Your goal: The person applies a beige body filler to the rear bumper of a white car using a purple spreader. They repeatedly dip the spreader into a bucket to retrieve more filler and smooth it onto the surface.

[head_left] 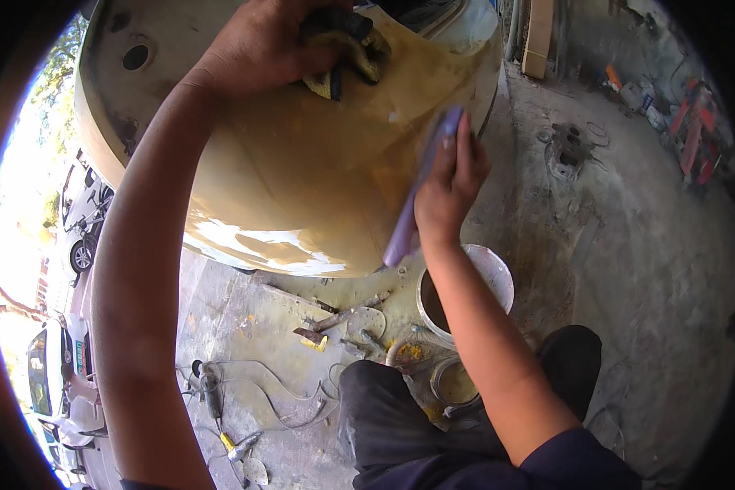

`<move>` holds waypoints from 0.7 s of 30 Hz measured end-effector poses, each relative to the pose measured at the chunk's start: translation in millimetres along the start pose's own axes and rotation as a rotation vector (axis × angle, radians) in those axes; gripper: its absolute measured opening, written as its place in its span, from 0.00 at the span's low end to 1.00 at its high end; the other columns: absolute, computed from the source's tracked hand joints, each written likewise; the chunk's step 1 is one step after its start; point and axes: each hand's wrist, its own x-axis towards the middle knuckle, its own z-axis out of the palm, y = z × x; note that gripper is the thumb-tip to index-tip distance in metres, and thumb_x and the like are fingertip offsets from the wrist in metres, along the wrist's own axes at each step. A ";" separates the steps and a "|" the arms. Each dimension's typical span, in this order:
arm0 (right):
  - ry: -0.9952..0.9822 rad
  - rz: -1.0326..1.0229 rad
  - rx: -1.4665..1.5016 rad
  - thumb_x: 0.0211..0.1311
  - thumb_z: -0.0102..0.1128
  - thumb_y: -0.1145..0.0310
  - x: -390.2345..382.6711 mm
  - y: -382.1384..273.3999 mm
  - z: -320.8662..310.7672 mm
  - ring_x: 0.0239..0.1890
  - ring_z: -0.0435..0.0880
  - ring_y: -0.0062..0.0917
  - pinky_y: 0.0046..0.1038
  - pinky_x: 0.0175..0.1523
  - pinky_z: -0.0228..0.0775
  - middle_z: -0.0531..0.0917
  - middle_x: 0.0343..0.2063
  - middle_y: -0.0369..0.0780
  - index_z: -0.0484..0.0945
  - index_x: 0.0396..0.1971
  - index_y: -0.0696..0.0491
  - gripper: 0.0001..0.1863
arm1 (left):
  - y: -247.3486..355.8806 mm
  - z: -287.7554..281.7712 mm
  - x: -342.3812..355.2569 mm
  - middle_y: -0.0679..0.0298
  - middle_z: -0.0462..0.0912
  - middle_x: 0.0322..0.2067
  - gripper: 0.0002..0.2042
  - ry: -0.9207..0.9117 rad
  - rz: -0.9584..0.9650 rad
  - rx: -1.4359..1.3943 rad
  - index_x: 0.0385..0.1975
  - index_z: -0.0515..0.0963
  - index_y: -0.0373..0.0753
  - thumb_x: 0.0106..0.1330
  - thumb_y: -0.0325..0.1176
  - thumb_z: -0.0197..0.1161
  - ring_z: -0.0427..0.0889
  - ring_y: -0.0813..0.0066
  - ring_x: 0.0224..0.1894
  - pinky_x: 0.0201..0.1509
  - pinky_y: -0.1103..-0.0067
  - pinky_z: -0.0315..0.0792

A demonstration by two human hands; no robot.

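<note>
A large, tan, wet-looking car body panel (278,171) fills the upper middle, curved and glossy along its near edge. At its top, my left hand (261,49) is closed on a bunched black-and-yellow cloth (347,49) that rests on the panel. Along the panel's right side, my right hand (453,184) grips a long, flat purple sanding block (412,208), slanted and somewhat blurred. The block lies against or just over the surface; exact contact is hard to tell. My left fingers are partly hidden by the cloth and the frame's top edge.
Below my right wrist stands a white bucket (490,273), with a smaller round can (456,382) nearer me. Scrapers (310,335), hoses and a corded power tool (211,392) lie on the concrete floor. Right sits a grimy metal part (567,151); parked cars (57,367) stand outside left.
</note>
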 end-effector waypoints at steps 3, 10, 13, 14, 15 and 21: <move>-0.044 0.203 0.167 0.91 0.60 0.63 -26.6 51.3 -22.7 0.72 0.74 0.52 0.48 0.79 0.67 0.72 0.72 0.58 0.80 0.81 0.45 0.25 | 12.6 -1.0 11.5 0.48 0.91 0.45 0.23 0.001 -0.009 -0.003 0.55 0.85 0.34 0.59 0.32 0.81 0.93 0.43 0.50 0.56 0.60 0.86; -0.024 -0.003 0.066 0.91 0.59 0.59 14.5 -7.7 -1.1 0.73 0.72 0.52 0.48 0.78 0.68 0.71 0.73 0.57 0.81 0.81 0.42 0.25 | 11.6 -1.0 4.1 0.47 0.91 0.44 0.21 -0.027 -0.013 0.057 0.54 0.84 0.35 0.60 0.31 0.78 0.92 0.42 0.50 0.57 0.57 0.85; 0.013 0.101 -0.033 0.91 0.60 0.59 -37.9 41.8 -18.9 0.73 0.72 0.53 0.48 0.77 0.69 0.71 0.73 0.57 0.80 0.81 0.42 0.25 | 9.1 3.3 9.0 0.47 0.91 0.44 0.21 0.013 0.021 0.068 0.53 0.84 0.35 0.60 0.30 0.78 0.92 0.41 0.51 0.56 0.57 0.85; 0.012 0.139 -0.044 0.91 0.60 0.59 -38.5 41.4 -20.4 0.73 0.72 0.54 0.49 0.77 0.70 0.71 0.73 0.57 0.80 0.82 0.42 0.26 | 14.5 2.9 9.2 0.47 0.91 0.44 0.21 0.002 -0.013 0.041 0.53 0.84 0.35 0.60 0.30 0.78 0.92 0.41 0.51 0.56 0.57 0.85; 0.012 0.177 -0.056 0.91 0.60 0.60 -38.4 41.4 -22.4 0.73 0.73 0.54 0.49 0.77 0.70 0.70 0.73 0.58 0.80 0.82 0.42 0.26 | 18.9 2.3 10.6 0.47 0.91 0.44 0.20 -0.008 -0.047 0.014 0.53 0.84 0.35 0.60 0.30 0.78 0.92 0.41 0.51 0.57 0.57 0.85; -0.053 -0.040 0.095 0.91 0.59 0.64 14.2 -24.1 -2.1 0.74 0.72 0.53 0.49 0.78 0.71 0.70 0.73 0.57 0.79 0.82 0.42 0.26 | 6.3 2.0 0.2 0.47 0.91 0.45 0.20 -0.017 -0.040 0.056 0.54 0.84 0.34 0.61 0.29 0.77 0.92 0.40 0.51 0.57 0.57 0.85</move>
